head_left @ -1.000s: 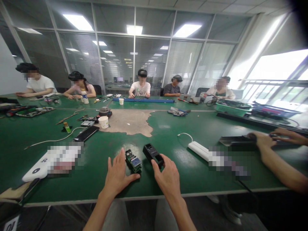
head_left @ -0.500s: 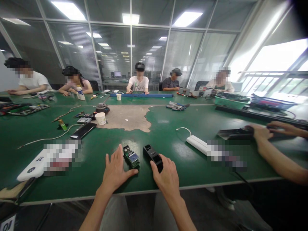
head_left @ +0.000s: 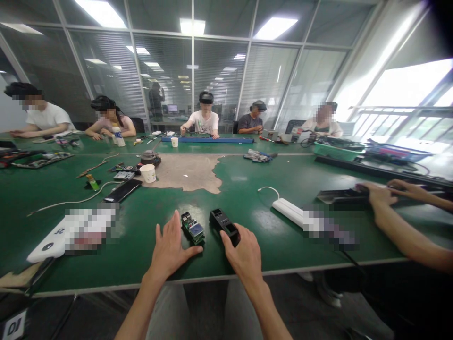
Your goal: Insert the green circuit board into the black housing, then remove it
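Note:
A small green circuit board with a little screen (head_left: 193, 228) lies near the table's front edge. Just left of it rests my left hand (head_left: 170, 248), fingers spread, thumb below the board's lower end, holding nothing. To the board's right is a black plastic casing (head_left: 220, 221) with openings in its face. My right hand (head_left: 243, 248) grips the casing's lower end between thumb and fingers. Board and casing are apart, both slanting down to the right.
A white power strip (head_left: 288, 212) lies to the right, near another person's hands (head_left: 382, 196) on a dark long part. A white device (head_left: 49, 243), a black phone-like slab (head_left: 122, 191) and a paper cup (head_left: 147, 174) are on the left.
My right thumb has moved slightly up along the casing, and the casing has shifted slightly up and left. My left hand has hardly moved.

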Tool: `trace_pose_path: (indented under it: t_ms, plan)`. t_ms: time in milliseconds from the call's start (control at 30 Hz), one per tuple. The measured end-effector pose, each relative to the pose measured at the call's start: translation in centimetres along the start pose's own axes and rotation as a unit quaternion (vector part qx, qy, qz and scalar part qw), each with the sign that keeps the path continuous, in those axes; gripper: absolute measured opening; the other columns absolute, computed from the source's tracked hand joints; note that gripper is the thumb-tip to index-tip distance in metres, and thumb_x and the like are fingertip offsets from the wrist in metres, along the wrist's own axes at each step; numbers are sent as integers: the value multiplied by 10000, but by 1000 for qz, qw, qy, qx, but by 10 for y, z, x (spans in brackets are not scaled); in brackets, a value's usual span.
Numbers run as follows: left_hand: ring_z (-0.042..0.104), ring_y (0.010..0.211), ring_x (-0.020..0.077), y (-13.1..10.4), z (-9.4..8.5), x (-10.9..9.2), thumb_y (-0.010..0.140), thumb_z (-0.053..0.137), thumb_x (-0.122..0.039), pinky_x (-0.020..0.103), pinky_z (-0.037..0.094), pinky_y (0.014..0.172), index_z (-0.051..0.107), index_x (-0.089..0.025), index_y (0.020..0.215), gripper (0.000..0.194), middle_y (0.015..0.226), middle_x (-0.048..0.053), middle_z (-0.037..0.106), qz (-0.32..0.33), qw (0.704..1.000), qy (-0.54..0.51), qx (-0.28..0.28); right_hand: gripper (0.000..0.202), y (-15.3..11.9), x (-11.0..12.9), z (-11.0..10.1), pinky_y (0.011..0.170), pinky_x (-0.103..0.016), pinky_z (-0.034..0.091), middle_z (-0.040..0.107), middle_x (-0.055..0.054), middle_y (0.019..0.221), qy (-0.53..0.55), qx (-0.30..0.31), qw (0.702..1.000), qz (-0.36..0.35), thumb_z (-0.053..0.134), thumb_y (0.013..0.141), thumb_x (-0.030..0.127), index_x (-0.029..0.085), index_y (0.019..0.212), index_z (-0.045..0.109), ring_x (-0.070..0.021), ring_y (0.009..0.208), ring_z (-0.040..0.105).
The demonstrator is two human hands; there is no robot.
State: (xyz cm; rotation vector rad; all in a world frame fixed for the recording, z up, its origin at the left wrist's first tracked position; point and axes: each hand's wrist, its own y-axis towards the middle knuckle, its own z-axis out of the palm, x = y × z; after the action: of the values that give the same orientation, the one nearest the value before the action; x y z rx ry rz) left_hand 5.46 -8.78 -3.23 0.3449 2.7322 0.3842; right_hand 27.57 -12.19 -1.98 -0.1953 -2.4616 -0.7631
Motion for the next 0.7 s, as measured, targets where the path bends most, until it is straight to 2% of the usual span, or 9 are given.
trace_pose_path:
  t_ms: [167,333,567,700]
  plan:
    - [304,1401,358,-2,-1,-1,713,573,-730,598,125,1139,-86,-132,1515,1199,1530,217,303,3,1000,2,-6,389,7,38,-3,859,-349,446,663,-112,1043,97,-19,995,-17,546,869,457,158,1105,626,-230,933,596]
    - [306,1396,364,-3,0,0,723,568,-716,614,136,1132,-102,-110,1513,1199,1532,222,295,0,1000,-7,-9,346,10,72,5,840,-333,448,672,-95,1013,106,3,993,-45,568,847,426,172,1072,635,-223,932,598]
    - [296,1402,355,-4,-3,0,747,583,-630,615,125,1130,-141,-139,1509,1161,1548,206,268,5,1000,-22,-16,344,6,85,16,853,-338,441,668,-94,987,73,36,996,-45,565,853,417,165,1078,628,-239,937,601]
    - [298,1401,349,-5,-4,-1,779,558,-566,611,130,1131,-143,-116,1506,1106,1547,212,267,4,1000,-24,-15,334,3,89,18,881,-340,429,663,-94,1011,44,52,996,-56,580,846,396,170,1089,618,-249,986,593]
